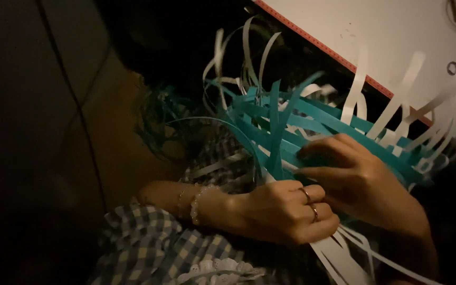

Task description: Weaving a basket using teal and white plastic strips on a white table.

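Gripping a bunch of teal & white paper strips [312,126] over my lap

L hand [281,211] was clenched round the strips' gathered base, w/ loose ends fanning up past it; R hand [360,179] lay on top, fingertips pinching a teal strip. Light, floppy, prob easy to tear, so best held low at the base

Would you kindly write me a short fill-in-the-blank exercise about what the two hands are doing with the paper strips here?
1. The left hand wears two ____ on its fingers.
2. The right hand presses on strips coloured ____.
3. The left wrist carries a beaded ____.
4. Beyond the teal strips lies a ____ board with a red edge.

Missing words: rings; teal; bracelet; white
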